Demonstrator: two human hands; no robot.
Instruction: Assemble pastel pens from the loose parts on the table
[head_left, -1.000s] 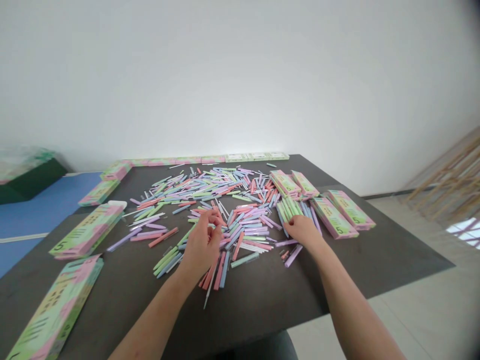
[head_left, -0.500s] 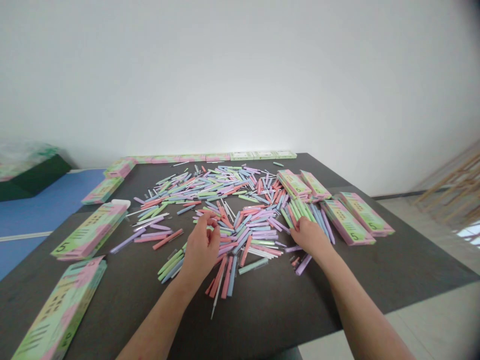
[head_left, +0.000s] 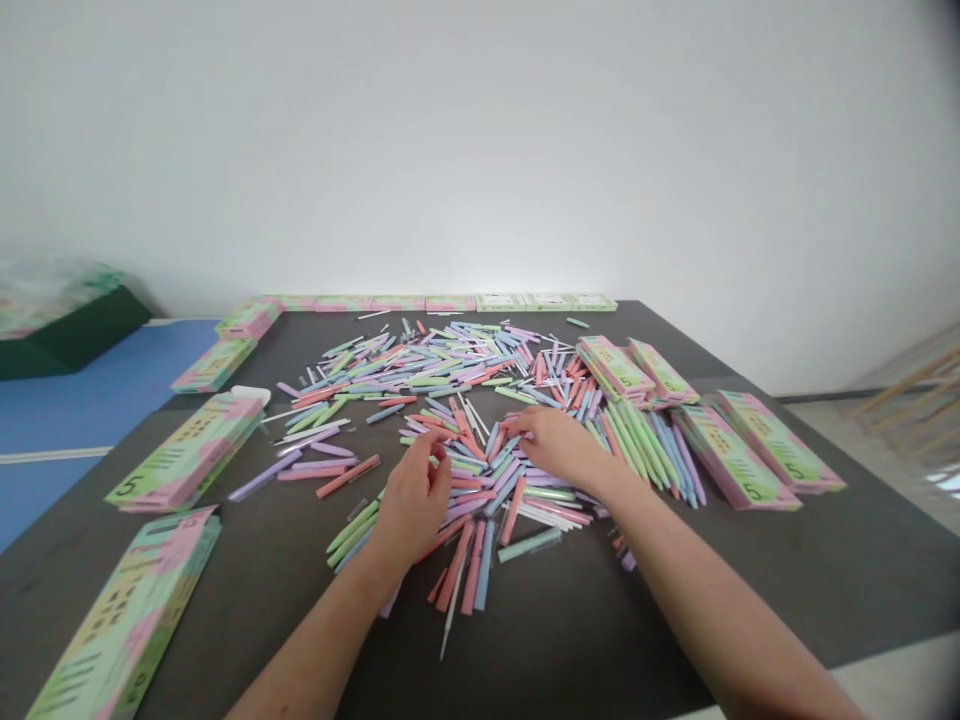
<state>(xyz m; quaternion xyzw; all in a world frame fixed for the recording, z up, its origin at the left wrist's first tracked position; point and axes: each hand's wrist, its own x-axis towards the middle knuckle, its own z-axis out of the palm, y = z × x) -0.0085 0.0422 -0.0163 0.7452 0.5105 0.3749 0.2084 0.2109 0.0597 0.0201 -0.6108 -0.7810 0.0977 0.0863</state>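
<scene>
My left hand (head_left: 415,497) is over the near left part of a heap of pastel pens (head_left: 517,470), its fingers curled inward. What they hold, if anything, is hidden; a purple pen end (head_left: 390,603) shows below the wrist. My right hand (head_left: 561,445) reaches into the middle of the heap, palm down, with bent fingertips among the pens. Whatever is between them cannot be made out. White thin refills (head_left: 551,513) lie among the pens. Green pens (head_left: 641,440) are lined up side by side right of my right hand, with blue and purple ones beside them.
Printed pen boxes lie on the dark table (head_left: 600,640): a flap-open box (head_left: 187,450) and a nearer box (head_left: 124,620) at left, paired boxes (head_left: 739,455) at right, and a row of boxes (head_left: 397,303) along the wall. A dark green bin (head_left: 75,330) stands far left.
My right hand has left the lined-up green pens and moved left into the middle of the heap. My left hand stays near its place; a purple pen end now shows under its wrist.
</scene>
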